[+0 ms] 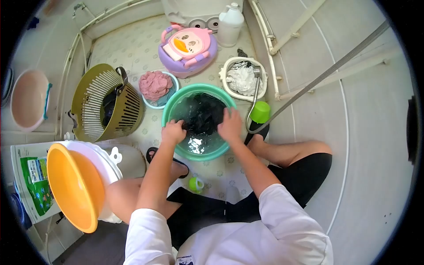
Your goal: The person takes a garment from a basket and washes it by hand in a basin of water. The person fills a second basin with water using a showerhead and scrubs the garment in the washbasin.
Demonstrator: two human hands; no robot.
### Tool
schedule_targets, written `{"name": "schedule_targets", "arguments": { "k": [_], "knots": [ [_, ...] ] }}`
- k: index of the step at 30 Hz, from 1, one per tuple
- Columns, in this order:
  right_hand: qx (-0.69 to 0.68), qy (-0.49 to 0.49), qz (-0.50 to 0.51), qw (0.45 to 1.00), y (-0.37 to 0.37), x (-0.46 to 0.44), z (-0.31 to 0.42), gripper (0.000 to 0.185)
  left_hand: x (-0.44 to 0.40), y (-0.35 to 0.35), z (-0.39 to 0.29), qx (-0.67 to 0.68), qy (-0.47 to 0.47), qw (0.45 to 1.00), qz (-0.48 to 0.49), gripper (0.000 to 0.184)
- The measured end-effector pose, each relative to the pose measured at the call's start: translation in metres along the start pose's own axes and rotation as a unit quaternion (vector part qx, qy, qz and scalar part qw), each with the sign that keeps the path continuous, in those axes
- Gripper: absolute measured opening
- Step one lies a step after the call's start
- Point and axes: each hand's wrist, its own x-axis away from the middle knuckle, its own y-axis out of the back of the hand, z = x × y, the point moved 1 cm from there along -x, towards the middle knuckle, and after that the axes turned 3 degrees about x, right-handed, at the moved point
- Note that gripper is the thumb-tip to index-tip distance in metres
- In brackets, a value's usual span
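A green basin (198, 157) of cloudy water stands on the floor between my feet, with a dark wet garment (204, 112) partly under the surface. My left hand (175, 131) is at the basin's left side, its fingers closed on the near left edge of the black garment. Over the right side, my right hand (230, 127) grips the garment's right edge; it is slightly blurred and its fingertips are partly hidden. What shape the garment has cannot be made out.
Behind the basin are a small tub (176, 84) with pink cloth, a pink-and-purple potty seat (190, 48), a white jug (230, 26) and a basin (225, 84) of white laundry. A slatted basket (132, 112) and orange basin (75, 190) stand left. A shower hose (318, 79) crosses the right.
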Motion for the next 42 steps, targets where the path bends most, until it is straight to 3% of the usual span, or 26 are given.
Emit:
{"name": "schedule_targets", "arguments": {
  "k": [1, 3, 5, 6, 9, 13, 18, 19, 20, 23, 26, 27, 29, 30, 32, 35, 38, 41, 42],
  "knots": [
    [-0.055, 0.050, -0.010, 0.997, 0.005, -0.001, 0.013, 0.050, -0.004, -0.006, -0.005, 0.000, -0.002, 1.000, -0.002, 0.051],
    [-0.162, 0.119, 0.085, 0.976, 0.000, 0.007, 0.033, 0.036, -0.011, -0.025, -0.012, 0.004, -0.002, 1.000, -0.002, 0.051],
    [-0.171, 0.187, 0.183, 0.950, -0.018, 0.019, 0.048, 0.024, -0.009, -0.043, -0.020, 0.002, 0.005, 0.999, 0.037, 0.058],
    [-0.186, 0.217, 0.185, 0.940, -0.024, 0.026, 0.050, 0.022, -0.009, -0.056, -0.022, 0.001, 0.009, 0.999, 0.040, 0.063],
    [-0.118, 0.198, 0.271, 0.935, -0.047, 0.042, 0.058, 0.038, -0.014, -0.086, -0.022, 0.034, 0.049, 0.996, 0.063, 0.086],
    [-0.025, 0.170, 0.375, 0.911, -0.054, 0.039, 0.064, 0.059, -0.017, -0.112, -0.013, 0.124, 0.032, 0.991, 0.037, 0.100],
    [0.053, 0.171, 0.420, 0.890, -0.085, 0.051, 0.064, 0.068, -0.032, -0.150, 0.000, 0.189, 0.017, 0.982, -0.004, 0.089],
    [0.068, 0.169, 0.423, 0.887, -0.098, 0.055, 0.062, 0.068, -0.036, -0.157, 0.001, 0.199, 0.020, 0.980, -0.011, 0.086],
    [0.066, 0.154, 0.424, 0.890, -0.102, 0.057, 0.063, 0.052, -0.032, -0.154, 0.001, 0.202, 0.005, 0.979, -0.011, 0.074],
    [0.050, 0.130, 0.390, 0.910, -0.111, 0.058, 0.064, 0.019, -0.035, -0.153, 0.000, 0.194, 0.028, 0.980, -0.041, 0.064],
    [0.064, 0.130, 0.355, 0.923, -0.110, 0.057, 0.061, 0.014, -0.034, -0.143, -0.003, 0.229, 0.028, 0.969, -0.088, 0.048],
    [0.029, 0.084, 0.367, 0.926, -0.102, 0.051, 0.060, 0.014, -0.036, -0.137, -0.005, 0.228, 0.024, 0.969, -0.093, 0.044],
    [-0.040, -0.006, 0.386, 0.921, -0.086, 0.043, 0.055, 0.014, -0.032, -0.120, -0.008, 0.207, 0.035, 0.974, -0.087, 0.030],
    [-0.137, -0.071, 0.336, 0.929, -0.083, 0.042, 0.048, 0.013, -0.031, -0.107, -0.011, 0.204, 0.037, 0.975, -0.079, 0.026],
    [-0.261, -0.105, 0.255, 0.925, -0.076, 0.036, 0.035, 0.015, -0.031, -0.077, -0.016, 0.211, 0.041, 0.973, -0.087, 0.015],
    [-0.342, -0.104, 0.166, 0.919, -0.058, 0.022, 0.029, 0.017, -0.037, -0.048, -0.017, 0.168, -0.159, 0.922, -0.311, 0.016],
    [-0.374, -0.095, 0.146, 0.911, -0.025, -0.013, 0.032, 0.015, -0.049, -0.014, -0.018, 0.276, -0.185, 0.921, -0.202, 0.018],
    [-0.396, -0.043, 0.133, 0.908, 0.003, -0.045, 0.036, 0.015, -0.033, 0.033, -0.028, 0.361, -0.149, 0.909, -0.146, 0.019],
    [-0.403, -0.040, 0.138, 0.904, 0.009, -0.051, 0.035, 0.013, -0.031, 0.047, -0.032, 0.365, -0.177, 0.902, -0.148, 0.019]
  ]
}}
